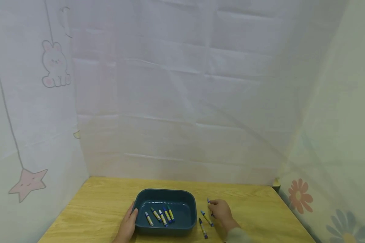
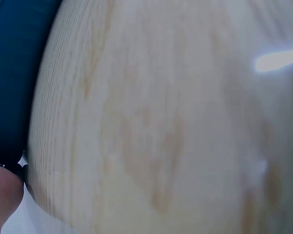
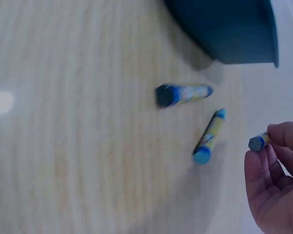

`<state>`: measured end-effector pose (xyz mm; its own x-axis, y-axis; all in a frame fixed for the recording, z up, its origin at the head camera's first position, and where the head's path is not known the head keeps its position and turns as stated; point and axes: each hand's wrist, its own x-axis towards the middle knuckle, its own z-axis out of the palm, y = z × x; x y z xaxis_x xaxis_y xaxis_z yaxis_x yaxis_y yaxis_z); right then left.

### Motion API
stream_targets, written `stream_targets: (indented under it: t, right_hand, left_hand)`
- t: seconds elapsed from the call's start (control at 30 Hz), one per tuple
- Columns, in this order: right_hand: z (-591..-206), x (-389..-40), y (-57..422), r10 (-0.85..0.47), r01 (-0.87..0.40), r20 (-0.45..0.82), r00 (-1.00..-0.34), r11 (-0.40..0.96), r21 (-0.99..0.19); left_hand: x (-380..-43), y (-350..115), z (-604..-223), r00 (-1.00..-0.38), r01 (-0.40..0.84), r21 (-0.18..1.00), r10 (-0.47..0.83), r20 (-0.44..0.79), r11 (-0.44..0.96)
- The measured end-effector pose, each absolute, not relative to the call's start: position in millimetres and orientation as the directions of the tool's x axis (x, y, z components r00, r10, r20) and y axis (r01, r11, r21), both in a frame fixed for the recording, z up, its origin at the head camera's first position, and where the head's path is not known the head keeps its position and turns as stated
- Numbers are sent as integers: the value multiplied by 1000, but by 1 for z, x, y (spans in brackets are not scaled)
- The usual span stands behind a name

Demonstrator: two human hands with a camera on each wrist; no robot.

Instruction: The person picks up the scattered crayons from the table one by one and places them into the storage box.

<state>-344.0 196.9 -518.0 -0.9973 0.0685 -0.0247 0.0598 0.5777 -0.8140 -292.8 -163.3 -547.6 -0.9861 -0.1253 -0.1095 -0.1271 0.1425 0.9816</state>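
A deep teal-blue rectangular tub (image 1: 165, 231) stands on the table with several yellow-wrapped crayons (image 1: 162, 218) lying inside, toward its left half. My left hand (image 1: 128, 222) holds the tub's left side, thumb near the rim; only a fingertip (image 2: 5, 192) shows in the left wrist view. To the right of the tub, my right hand (image 1: 221, 210) pinches a crayon (image 3: 258, 142) between thumb and fingertips, above the table. Beside that hand lie a light-blue crayon (image 3: 209, 137) and a dark-ended crayon (image 3: 183, 94), both close to the tub's right wall.
The wooden table (image 1: 109, 189) meets a white hanging sheet (image 1: 182, 135) at the back. Printed sheets with a bunny (image 1: 55, 65) and flowers (image 1: 299, 195) close in the left and right sides.
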Motion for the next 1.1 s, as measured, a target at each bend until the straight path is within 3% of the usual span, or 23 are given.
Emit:
stream_targets:
  t: [0.23, 0.47, 0.9, 1.1]
  right_hand:
    - [-496, -350, 170, 6, -10, 15, -1000, 442, -897]
    - [-483, -355, 140, -46, -32, 14, -999, 415, -909]
    - [-492, -360, 90, -134, -162, 108, -985, 505, -848]
    - [-500, -356, 75, -147, -163, 93, -985, 585, -795]
  left_hand:
    - [-291, -163, -548, -988, -101, 988, -124, -86, 116]
    - [-291, -163, -549, -988, -79, 991, -138, -64, 110]
    - [-290, -160, -547, -985, -55, 991, -169, -33, 125]
    - [-290, -160, -549, -985, -64, 992, -169, -45, 106]
